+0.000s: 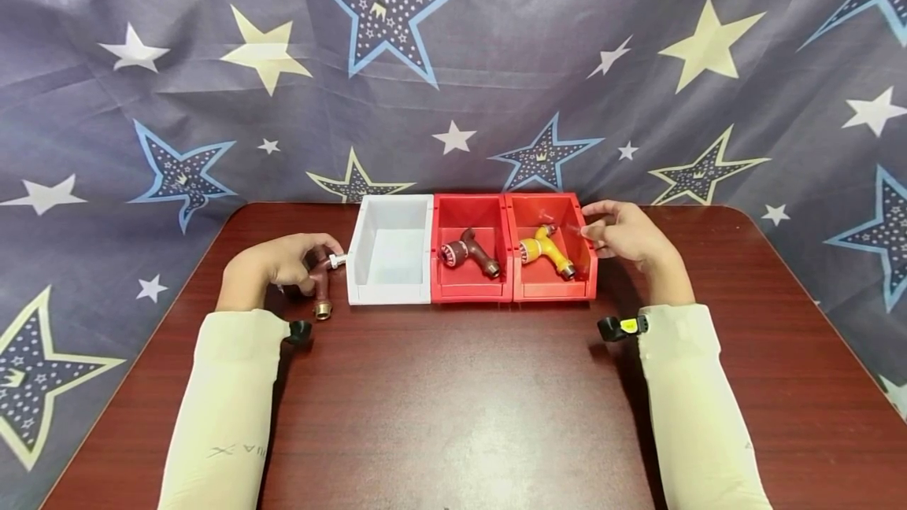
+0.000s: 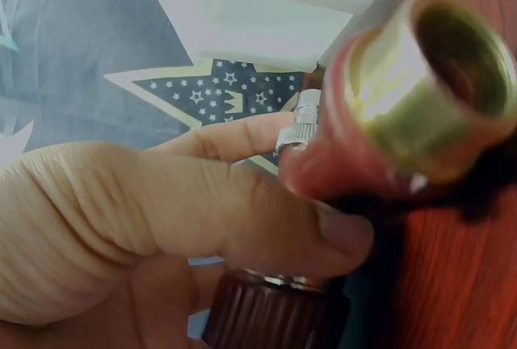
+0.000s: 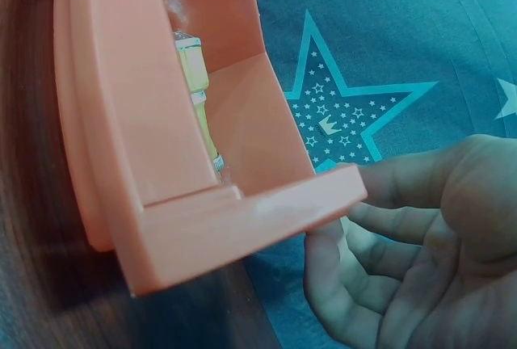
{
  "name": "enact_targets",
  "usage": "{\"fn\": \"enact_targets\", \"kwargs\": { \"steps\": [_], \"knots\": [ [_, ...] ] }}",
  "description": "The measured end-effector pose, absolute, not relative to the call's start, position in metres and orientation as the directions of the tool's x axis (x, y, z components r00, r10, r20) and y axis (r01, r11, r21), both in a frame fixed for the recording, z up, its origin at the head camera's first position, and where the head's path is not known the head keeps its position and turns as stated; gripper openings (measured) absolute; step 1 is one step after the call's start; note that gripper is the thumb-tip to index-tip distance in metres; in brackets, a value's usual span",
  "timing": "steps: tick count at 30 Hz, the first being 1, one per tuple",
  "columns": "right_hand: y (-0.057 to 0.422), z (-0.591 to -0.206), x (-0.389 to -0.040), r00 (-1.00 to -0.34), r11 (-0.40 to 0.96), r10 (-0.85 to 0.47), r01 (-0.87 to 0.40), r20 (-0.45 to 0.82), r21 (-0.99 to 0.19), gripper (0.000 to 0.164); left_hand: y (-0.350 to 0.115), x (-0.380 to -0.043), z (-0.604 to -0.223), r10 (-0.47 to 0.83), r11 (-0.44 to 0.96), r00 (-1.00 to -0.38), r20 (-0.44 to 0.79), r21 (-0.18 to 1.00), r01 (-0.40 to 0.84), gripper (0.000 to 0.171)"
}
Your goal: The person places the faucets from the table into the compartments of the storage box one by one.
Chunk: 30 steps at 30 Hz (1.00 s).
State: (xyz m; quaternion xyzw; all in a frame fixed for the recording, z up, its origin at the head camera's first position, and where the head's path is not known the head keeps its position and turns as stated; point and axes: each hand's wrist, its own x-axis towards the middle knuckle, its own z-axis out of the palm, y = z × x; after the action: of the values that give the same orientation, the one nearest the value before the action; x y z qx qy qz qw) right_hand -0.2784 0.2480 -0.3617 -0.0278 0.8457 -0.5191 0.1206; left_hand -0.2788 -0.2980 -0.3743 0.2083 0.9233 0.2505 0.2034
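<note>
My left hand (image 1: 279, 262) grips a brown plastic tap (image 1: 321, 283) just left of the white bin (image 1: 388, 294). The tap's brass end (image 2: 404, 82) points toward the wrist camera, and its dark ribbed knob (image 2: 271, 313) shows below my thumb. In the head view its pale metal end lies close to the white bin's wall; whether they touch I cannot tell. My right hand (image 1: 623, 234) holds the side-wall rim of the right-hand red bin (image 1: 553, 290) with curled fingers. Inside that bin lies a yellow tap (image 1: 547, 250), partly hidden in the right wrist view.
Between the white bin and the right-hand red one stands another red bin (image 1: 471, 292), with a brown tap (image 1: 473, 252) lying in it. The three bins stand side by side near the back edge of the brown table (image 1: 453, 400). A star-patterned curtain (image 1: 453, 101) hangs behind.
</note>
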Motion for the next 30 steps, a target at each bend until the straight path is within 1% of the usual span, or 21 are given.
{"fn": "enact_targets", "kwargs": {
  "steps": [3, 6, 11, 14, 17, 20, 23, 30],
  "knots": [
    [0.247, -0.361, -0.278, -0.969, 0.457, -0.173, 0.082, -0.179, -0.886, 0.048, -0.297, -0.278, -0.374, 0.487, 0.774, -0.843, -0.229, 0.561, 0.294, 0.069],
    [0.246, -0.361, -0.277, -0.968, 0.457, -0.173, 0.082, -0.179, -0.886, 0.048, -0.297, -0.277, -0.370, 0.469, 0.777, -0.868, -0.164, 0.544, 0.317, 0.067],
    [0.246, -0.360, -0.277, -0.969, 0.466, -0.169, 0.080, -0.177, -0.881, 0.048, -0.304, -0.277, -0.360, 0.424, 0.826, -0.905, -0.028, 0.421, 0.374, 0.068],
    [0.246, -0.360, -0.276, -0.970, 0.466, -0.168, 0.081, -0.178, -0.881, 0.048, -0.307, -0.276, -0.353, 0.399, 0.849, -0.916, 0.044, 0.360, 0.387, 0.070],
    [0.246, -0.360, -0.276, -0.969, 0.464, -0.170, 0.082, -0.179, -0.882, 0.048, -0.307, -0.274, -0.347, 0.371, 0.866, -0.924, 0.094, 0.323, 0.381, 0.071],
    [0.245, -0.360, -0.277, -0.968, 0.466, -0.168, 0.086, -0.184, -0.881, 0.049, -0.304, -0.271, -0.341, 0.349, 0.878, -0.927, 0.133, 0.299, 0.374, 0.070],
    [0.245, -0.361, -0.276, -0.968, 0.470, -0.165, 0.091, -0.189, -0.878, 0.050, -0.299, -0.268, -0.336, 0.334, 0.878, -0.927, 0.169, 0.301, 0.371, 0.071],
    [0.245, -0.360, -0.276, -0.970, 0.472, -0.162, 0.086, -0.183, -0.877, 0.049, -0.279, -0.263, -0.324, 0.360, 0.855, -0.894, 0.267, 0.288, 0.431, 0.072]
  ]
}}
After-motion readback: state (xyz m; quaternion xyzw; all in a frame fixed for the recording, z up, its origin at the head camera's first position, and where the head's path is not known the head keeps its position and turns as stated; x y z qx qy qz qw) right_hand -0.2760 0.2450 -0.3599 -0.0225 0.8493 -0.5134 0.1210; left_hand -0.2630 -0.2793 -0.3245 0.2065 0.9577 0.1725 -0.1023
